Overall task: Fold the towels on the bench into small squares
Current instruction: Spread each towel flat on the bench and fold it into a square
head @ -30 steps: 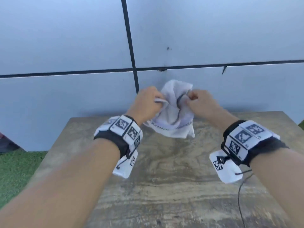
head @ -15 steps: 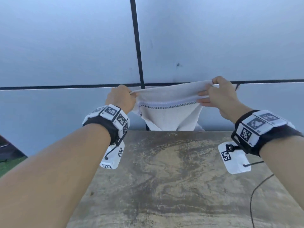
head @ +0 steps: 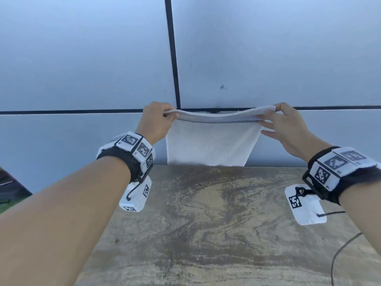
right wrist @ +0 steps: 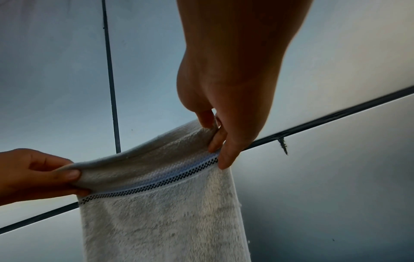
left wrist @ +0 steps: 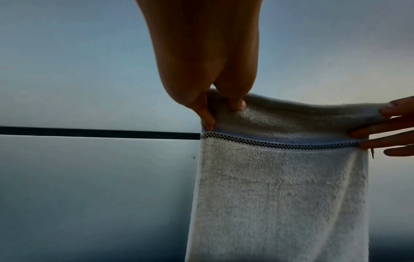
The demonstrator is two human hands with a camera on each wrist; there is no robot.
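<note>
Overhead, from the head cam: a white terry towel (head: 210,145) hung in the air w/ its top edge stretched between both hands, above the far edge of the weathered wooden bench (head: 206,219) and in front of the grey panelled wall (head: 82,58); its blurred bottom hem looked level w/ the bench's far edge, contact unclear. The left hand (head: 156,120) was curled round the top left corner, and the right hand (head: 288,129) pinched the top right corner w/ thumb and forefinger, its other fingers spread loosely below. A checkered band (head: 218,121) ran just under the held edge. Marker-covered wristbands sat on both wrists, and a black cable (head: 340,248) trailed at the bench's right side. Left wrist cam: the thumb and fingertips (left wrist: 237,104) nipped the corner of the cloth, which was rolled over a bit above the band; the other hand's fingers showed at the frame's right edge. Right wrist cam: same story mirrored, the forefinger (right wrist: 224,159) lying down the towel's side edge by the band and the thumb pressing the corner from the front. Judging by this, the step in hand was the spread-out, i.e. getting the towel flat and square before any fold. Next move prob. calls for lowering it onto the bench w/o letting the corners slip, keeping the top edge taut, then bringing one edge over to meet the other.
</note>
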